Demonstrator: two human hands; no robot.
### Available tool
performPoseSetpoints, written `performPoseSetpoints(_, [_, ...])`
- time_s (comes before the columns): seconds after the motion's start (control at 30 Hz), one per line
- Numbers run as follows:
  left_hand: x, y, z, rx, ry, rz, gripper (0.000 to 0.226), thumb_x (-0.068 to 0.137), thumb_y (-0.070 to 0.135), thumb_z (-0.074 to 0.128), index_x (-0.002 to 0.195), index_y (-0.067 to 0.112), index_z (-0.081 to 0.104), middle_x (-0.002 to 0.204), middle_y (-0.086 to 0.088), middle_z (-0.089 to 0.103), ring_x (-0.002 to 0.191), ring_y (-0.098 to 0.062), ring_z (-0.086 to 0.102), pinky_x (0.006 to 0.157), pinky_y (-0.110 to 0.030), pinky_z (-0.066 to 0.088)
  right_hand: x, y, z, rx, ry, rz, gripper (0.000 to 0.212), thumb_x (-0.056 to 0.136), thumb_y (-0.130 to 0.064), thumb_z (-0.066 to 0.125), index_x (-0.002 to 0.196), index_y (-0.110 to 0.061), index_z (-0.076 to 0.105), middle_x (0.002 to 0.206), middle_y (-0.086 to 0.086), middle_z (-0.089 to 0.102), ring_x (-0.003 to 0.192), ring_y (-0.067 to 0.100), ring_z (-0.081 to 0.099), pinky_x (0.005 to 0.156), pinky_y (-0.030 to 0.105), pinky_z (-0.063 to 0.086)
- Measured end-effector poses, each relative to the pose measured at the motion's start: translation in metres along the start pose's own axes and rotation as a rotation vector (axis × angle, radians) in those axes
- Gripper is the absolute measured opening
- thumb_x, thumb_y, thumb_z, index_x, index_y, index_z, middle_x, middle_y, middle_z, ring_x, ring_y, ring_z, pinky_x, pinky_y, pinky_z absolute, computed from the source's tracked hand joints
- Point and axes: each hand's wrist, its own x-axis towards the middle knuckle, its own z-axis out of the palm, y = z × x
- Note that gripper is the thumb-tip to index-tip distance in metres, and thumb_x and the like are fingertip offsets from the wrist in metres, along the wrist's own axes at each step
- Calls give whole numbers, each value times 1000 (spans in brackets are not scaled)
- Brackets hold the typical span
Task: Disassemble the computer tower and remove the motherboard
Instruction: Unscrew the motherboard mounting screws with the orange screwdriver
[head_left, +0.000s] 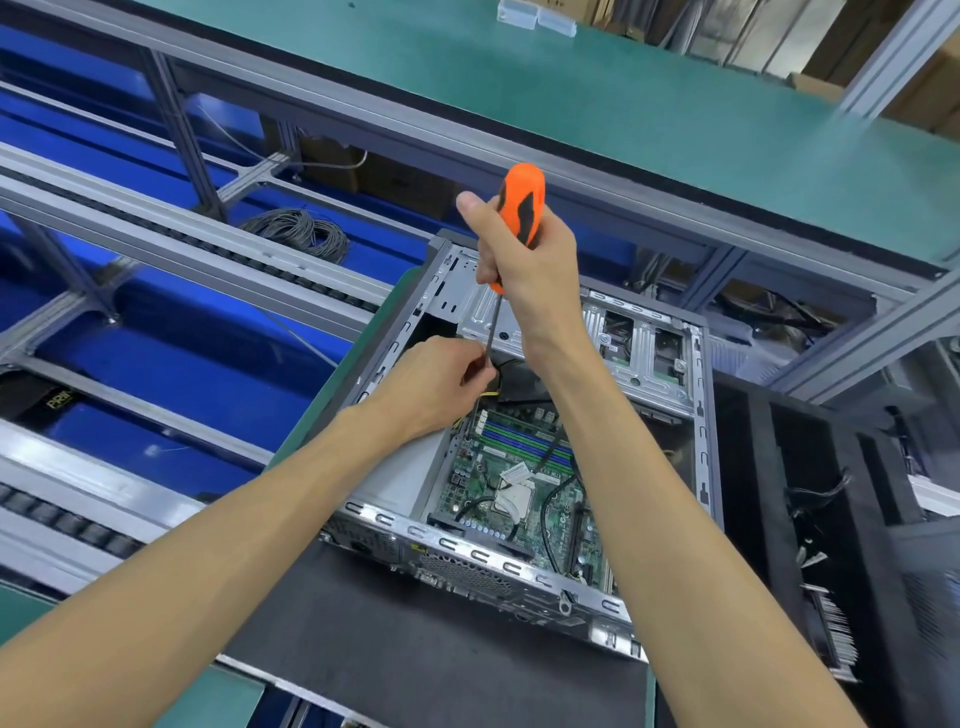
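1. Both bare forearms enter from the bottom edge and reach up over the computer tower (698, 415), which lies on its side with its open face up, on a dark mat (415, 639).
2. Left of the tower run blue conveyor lanes (171, 364) with grey rails, and a coil of grey cable (296, 231) rests beyond the tower's far left corner.
3. At the tower's left inner edge, the left hand (436, 379) has its fingers curled in a pinch round the lower part of the screwdriver shaft (493, 332); the tip is hidden behind the fingers.
4. Above the tower's far half, the right hand (530, 260) is clenched round the orange-and-black screwdriver handle (519, 202), holding the tool nearly upright.
5. Just below both hands, inside the tower, lies the green motherboard (498, 467), seated in the case with black cables draped across it.
6. Right of the tower stand black panels (779, 493), and behind it a green shelf (597, 104).
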Motion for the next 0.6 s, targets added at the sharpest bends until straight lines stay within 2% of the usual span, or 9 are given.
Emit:
performPoseSetpoints(0.1, [4,-1,0,35,20,-57,36,90,47,64,71,20,52,63,3,59,60,-17,57,54,-33,45,-2,0,2,-16,-30,-9,25,92,-22,72,80,-8,56,66,14,46,60,20,47,64,28,50])
performPoseSetpoints(0.17, [2,0,0,40,16,-33,34,87,52,65,78,25,47,62,9,57,58,-8,56,52,-28,43,-3,2,3,-22,-25,-3,24,93,-22,71,81,-6,58,65,14,44,60,23,43,66,28,49])
performPoseSetpoints(0.23, [-2,2,-1,28,-4,37,23,88,43,63,85,30,45,64,12,57,58,-2,56,53,-29,47,-3,3,2,-9,-3,9,23,94,-21,70,82,-5,58,66,14,41,61,23,41,65,28,48])
performPoseSetpoints(0.3, [-4,1,-1,9,-19,48,13,91,33,59,83,24,53,67,10,60,61,-10,60,58,-33,51,-3,4,-1,-4,17,19,24,94,-21,70,80,-5,58,65,14,41,60,21,42,65,27,50])
performPoseSetpoints(0.4, [-1,0,0,45,-3,-21,23,92,36,62,81,17,57,70,3,63,67,-20,61,62,-36,51,-4,6,-3,-26,-21,14,26,94,-21,71,78,-6,56,64,13,45,57,17,47,69,31,53])
performPoseSetpoints(0.5, [0,2,-1,86,36,-13,32,89,46,64,84,19,50,65,6,59,60,-15,57,54,-33,45,-6,9,-1,-40,-45,14,24,93,-18,71,74,-10,59,63,12,48,58,19,49,67,31,53])
performPoseSetpoints(0.57, [-3,4,-2,63,19,41,23,90,42,62,87,27,45,63,10,57,56,-8,56,53,-32,48,-7,10,0,-31,-36,21,23,93,-17,71,75,-10,60,62,11,50,58,19,50,68,29,54])
performPoseSetpoints(0.6, [-5,4,-3,41,0,62,20,91,37,60,82,31,44,61,11,56,55,-7,55,54,-34,50,-7,11,-1,-25,-29,26,23,94,-17,70,75,-9,60,61,10,50,58,19,50,68,29,54])
